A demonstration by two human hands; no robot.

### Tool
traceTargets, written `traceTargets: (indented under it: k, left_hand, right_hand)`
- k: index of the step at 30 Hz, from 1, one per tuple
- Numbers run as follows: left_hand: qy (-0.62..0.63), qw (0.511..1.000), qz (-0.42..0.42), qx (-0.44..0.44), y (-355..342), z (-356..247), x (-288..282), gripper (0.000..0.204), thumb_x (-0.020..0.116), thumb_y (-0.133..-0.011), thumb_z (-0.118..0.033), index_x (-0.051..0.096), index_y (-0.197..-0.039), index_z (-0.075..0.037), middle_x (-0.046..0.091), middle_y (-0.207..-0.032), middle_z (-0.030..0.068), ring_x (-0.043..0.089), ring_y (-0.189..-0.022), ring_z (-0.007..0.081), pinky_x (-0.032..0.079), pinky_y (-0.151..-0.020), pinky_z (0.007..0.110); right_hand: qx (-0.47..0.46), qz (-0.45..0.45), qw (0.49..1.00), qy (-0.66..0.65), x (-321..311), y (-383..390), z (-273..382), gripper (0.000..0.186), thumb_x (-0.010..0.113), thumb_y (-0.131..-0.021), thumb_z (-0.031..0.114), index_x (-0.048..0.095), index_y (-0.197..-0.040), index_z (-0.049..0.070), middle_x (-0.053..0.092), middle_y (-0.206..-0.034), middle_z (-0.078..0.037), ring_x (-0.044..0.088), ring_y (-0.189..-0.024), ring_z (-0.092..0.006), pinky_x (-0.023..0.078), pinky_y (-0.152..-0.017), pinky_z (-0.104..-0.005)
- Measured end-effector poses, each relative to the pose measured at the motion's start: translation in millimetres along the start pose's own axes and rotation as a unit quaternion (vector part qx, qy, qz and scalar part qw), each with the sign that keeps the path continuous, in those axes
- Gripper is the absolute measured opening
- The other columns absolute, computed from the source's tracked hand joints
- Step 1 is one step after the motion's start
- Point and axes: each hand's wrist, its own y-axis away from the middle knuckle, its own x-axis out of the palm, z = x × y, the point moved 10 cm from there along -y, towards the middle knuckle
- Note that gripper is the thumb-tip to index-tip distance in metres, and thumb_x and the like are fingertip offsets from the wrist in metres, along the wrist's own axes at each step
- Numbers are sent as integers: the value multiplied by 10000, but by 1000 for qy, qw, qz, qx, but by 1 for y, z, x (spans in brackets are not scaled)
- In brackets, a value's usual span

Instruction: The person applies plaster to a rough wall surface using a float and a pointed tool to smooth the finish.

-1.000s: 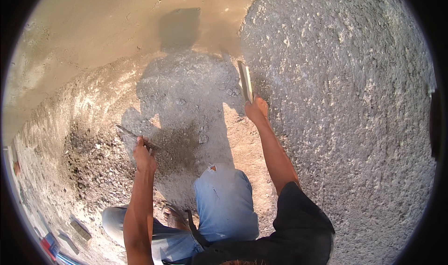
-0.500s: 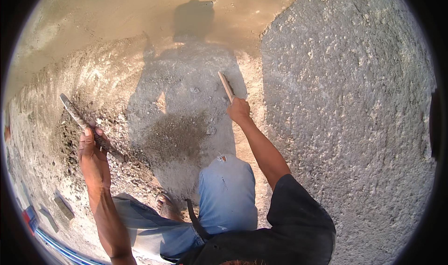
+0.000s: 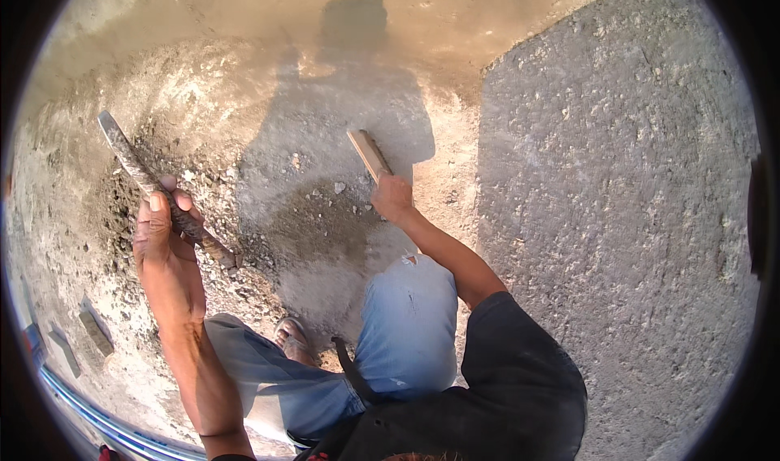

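Out to the left, my left hand (image 3: 169, 254) is closed round a rough, crusted metal chisel (image 3: 130, 159). Its pale flat end points up and away, and its other end sticks out below my fingers towards the right. My right hand (image 3: 393, 197) reaches forward past my knee and grips a narrow, light-brown, wooden-looking tool (image 3: 368, 151); its exact kind and underside are hidden. This tool is over or on the grey ground, in my shadow. Loose grey crumbs (image 3: 296, 160) lie to its left, beside a darker damp patch (image 3: 321, 217).
A rough grey concrete surface (image 3: 617, 193) spreads across the right. Smooth tan ground (image 3: 219, 10) lies at the far side. Broken rubble (image 3: 122, 242) is around the chisel. Flat blocks (image 3: 96, 333) and long blue pipes (image 3: 106, 428) lie at lower left. My sandalled foot (image 3: 292, 337) rests near my knee.
My right hand has moved left and slightly nearer, tilting its tool further left. The chisel's flat end has risen farther up the picture. The whole view has also shifted somewhat.
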Motion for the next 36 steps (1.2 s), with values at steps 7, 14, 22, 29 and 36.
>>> traceTargets:
  k: [7,14,22,29,36]
  left_hand:
    - [-34,999,-8,-19,-14,15,-4,345,511,-980,-259,552,-1193,9,572,-892,15,515,-816,105,408,-742,248]
    - [-55,998,17,-30,-15,16,-2,320,518,-979,-253,559,-1167,2,562,-882,15,493,-801,111,397,-761,258]
    - [-86,994,46,-42,-29,40,13,303,545,-966,-261,584,-1127,-7,567,-870,10,483,-771,89,382,-712,226]
    - [-89,994,20,-53,-21,43,8,306,541,-969,-251,574,-1147,-4,565,-883,18,486,-789,93,385,-734,232]
    - [-98,994,28,-30,-15,32,16,301,541,-967,-252,582,-1148,-16,569,-868,4,486,-774,88,386,-726,234]
  right_hand:
    - [-63,-19,987,-147,-6,36,74,226,547,-836,192,619,-912,-8,632,-790,-265,629,-799,-429,501,-741,-493]
    - [229,-109,967,-28,-33,112,-149,268,550,-846,203,632,-1012,9,645,-775,-247,639,-773,-416,503,-715,-499]
    - [162,-89,974,-131,-11,141,-92,294,549,-841,196,615,-1087,50,644,-809,-244,637,-772,-412,498,-717,-496]
    - [271,-95,958,-22,-15,172,-186,272,531,-856,193,611,-1085,71,639,-768,-235,637,-736,-407,499,-700,-498]
    - [231,-184,953,-68,-71,94,-183,300,533,-859,195,621,-1130,102,647,-801,-253,639,-772,-425,507,-709,-482]
